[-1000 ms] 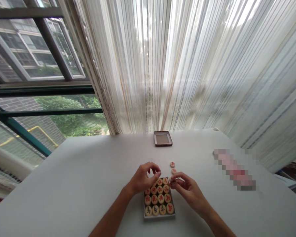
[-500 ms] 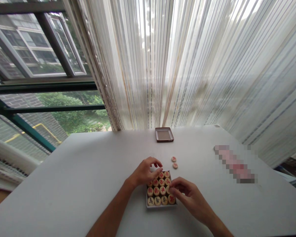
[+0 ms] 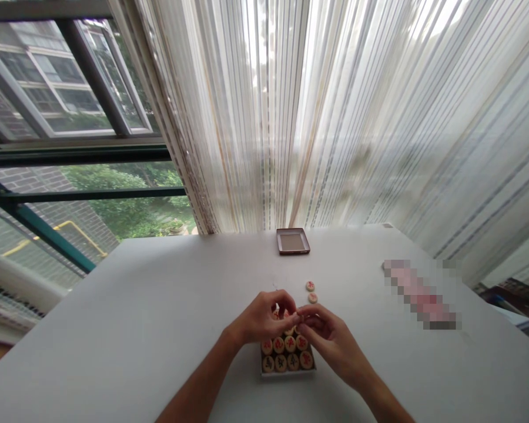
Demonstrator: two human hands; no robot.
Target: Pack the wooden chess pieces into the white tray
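Observation:
A shallow open box holds rows of round wooden Chinese chess pieces, most with red characters and several with black ones in the near row. My left hand reaches over the far part of the box, thumb and index finger closed together. From the other side my right hand meets it, fingertips pinched against the left ones at the box's upper right. What sits between the fingertips is too small and covered to make out. The hands hide much of the far rows. Two loose pieces lie just beyond the box.
A brown-rimmed box lid lies upside down near the far edge of the white table. A blurred pinkish object rests at the right. Striped curtains hang behind, with a window at the left.
My right hand has moved left and away from me, off the box's right edge. My left hand has shifted slightly right, and the fingertips of both hands now meet.

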